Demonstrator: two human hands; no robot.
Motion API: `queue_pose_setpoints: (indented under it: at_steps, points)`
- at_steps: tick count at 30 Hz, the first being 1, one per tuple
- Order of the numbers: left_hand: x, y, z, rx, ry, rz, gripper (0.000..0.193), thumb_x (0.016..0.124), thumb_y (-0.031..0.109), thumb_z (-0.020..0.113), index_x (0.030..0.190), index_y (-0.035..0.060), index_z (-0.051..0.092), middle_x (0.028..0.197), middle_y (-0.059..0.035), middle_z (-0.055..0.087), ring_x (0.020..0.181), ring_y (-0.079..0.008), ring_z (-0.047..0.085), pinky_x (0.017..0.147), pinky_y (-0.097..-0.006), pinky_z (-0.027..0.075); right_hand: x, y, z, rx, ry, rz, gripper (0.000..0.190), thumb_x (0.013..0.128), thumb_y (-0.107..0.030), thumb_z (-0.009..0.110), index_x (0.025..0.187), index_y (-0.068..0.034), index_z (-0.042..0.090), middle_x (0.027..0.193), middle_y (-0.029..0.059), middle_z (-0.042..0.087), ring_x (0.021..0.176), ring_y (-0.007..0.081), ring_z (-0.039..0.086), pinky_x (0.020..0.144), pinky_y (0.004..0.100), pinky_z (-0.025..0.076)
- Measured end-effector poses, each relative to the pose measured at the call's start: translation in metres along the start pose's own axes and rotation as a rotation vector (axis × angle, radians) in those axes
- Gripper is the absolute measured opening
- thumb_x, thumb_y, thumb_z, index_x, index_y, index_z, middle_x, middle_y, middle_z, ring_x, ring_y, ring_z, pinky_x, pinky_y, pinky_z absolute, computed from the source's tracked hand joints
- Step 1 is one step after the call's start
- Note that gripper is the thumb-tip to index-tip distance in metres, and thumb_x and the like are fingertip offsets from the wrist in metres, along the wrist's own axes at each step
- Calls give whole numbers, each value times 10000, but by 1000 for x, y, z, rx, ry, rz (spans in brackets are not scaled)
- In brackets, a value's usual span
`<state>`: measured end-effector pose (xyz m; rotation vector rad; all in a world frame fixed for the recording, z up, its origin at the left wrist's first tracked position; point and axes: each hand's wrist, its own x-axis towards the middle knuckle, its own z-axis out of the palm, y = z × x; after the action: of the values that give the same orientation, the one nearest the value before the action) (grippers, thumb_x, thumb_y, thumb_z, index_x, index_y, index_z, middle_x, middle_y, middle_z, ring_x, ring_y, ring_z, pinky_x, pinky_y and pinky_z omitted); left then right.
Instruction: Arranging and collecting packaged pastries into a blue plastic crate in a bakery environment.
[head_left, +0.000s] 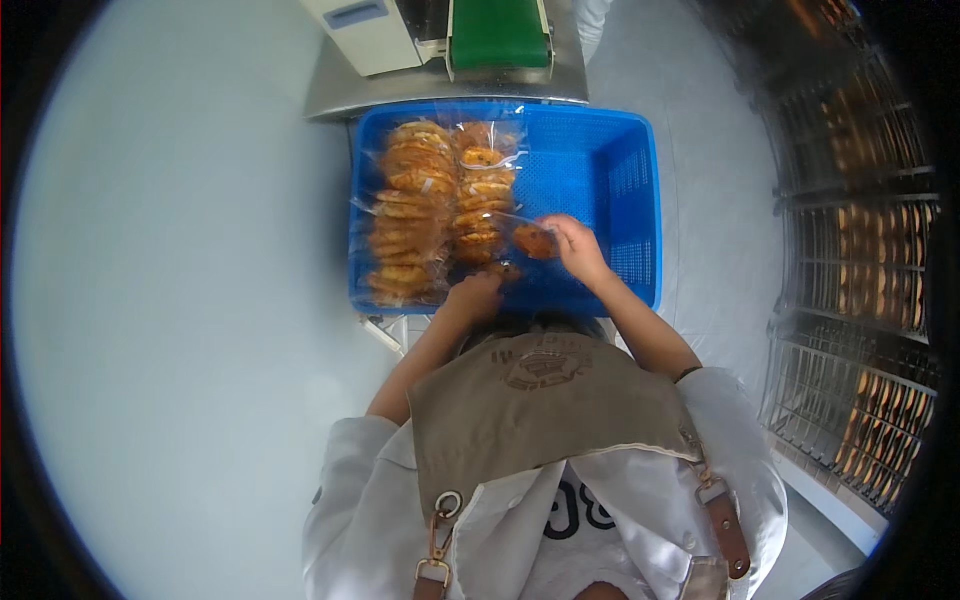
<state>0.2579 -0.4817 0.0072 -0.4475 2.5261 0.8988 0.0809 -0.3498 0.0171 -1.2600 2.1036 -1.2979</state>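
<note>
Before me stands a blue perforated plastic crate. Its left half holds two rows of flat, round baked goods in clear plastic wrappers, packed on edge. My right hand pinches the edge of a clear wrapper with a browned round piece inside, over the crate's middle. At the near end of the inner row is my left hand, its fingers bent beside another wrapped piece. Whether the left fingers grip that piece is hidden.
Beyond the crate, a green conveyor belt ends above a steel table, beside a pale machine housing. Wire racks with rows of baked goods line the right side. A person's white sleeve or trouser leg shows at the top.
</note>
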Motion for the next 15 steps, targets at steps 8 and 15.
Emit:
queue_pose_setpoints:
  at_steps: [8, 15]
  points:
    - [-16, 11, -7, 57, 13, -43, 341, 789, 219, 531, 1083, 52, 486, 1053, -184, 523, 958, -361, 522, 790, -464, 438, 80, 40, 51, -78, 114, 23, 366, 813, -111, 511, 1161, -25, 436, 1186, 183, 467, 1109, 333, 434, 935, 370, 343]
    - [-22, -1, -6, -78, 108, -112, 349, 793, 201, 535, 1102, 50, 482, 1048, -177, 521, 1000, -356, 493, 827, -436, 422, 82, 100, 80, -1, 165, 377, 830, 690, -213, 628, 1279, 127, 154, 1267, 313, 305, 1185, 399, 323, 1010, 396, 253]
